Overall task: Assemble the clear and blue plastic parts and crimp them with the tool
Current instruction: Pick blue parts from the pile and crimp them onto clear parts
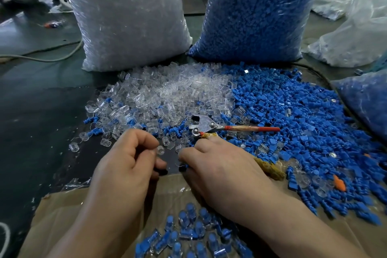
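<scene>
I see L hand pinching a clear cap. R hand grips crimping tool — by its wrapped handle.

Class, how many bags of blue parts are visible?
2. One bag stands behind the blue pile; a second bag lies at the right edge, partly cut off. Others may be hidden.

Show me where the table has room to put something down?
Bare dark table mat lies left of the heap of clear plastic caps, beside the left hand. Blue plastic plugs crowd the right; assembled blue-and-clear pieces cover the brown cardboard's middle.
</scene>
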